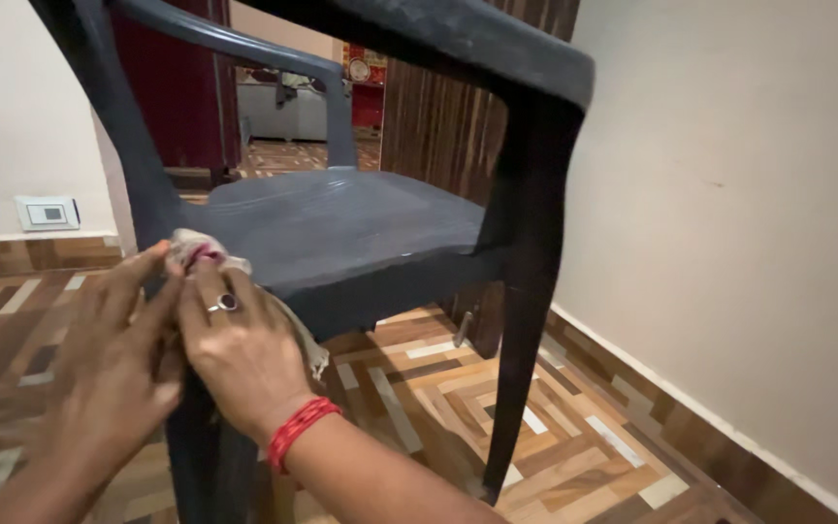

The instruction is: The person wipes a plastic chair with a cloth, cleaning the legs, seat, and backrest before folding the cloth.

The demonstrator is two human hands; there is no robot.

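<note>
A dark grey plastic chair (341, 228) with armrests fills the middle of the view. A pale cloth (208, 254) is pressed against the front left corner of its seat. My right hand (240, 349), with a ring and a red thread bracelet, lies on the cloth and holds it to the seat edge. My left hand (113, 354) is beside it, fingers on the cloth and the chair's front leg. Part of the cloth hangs below the seat edge.
A beige wall (729, 243) runs close along the chair's right side. The floor (555, 427) is patterned wood-look tile. A white wall switch (48, 212) is at the left. An open doorway (288, 116) behind the chair leads to another room.
</note>
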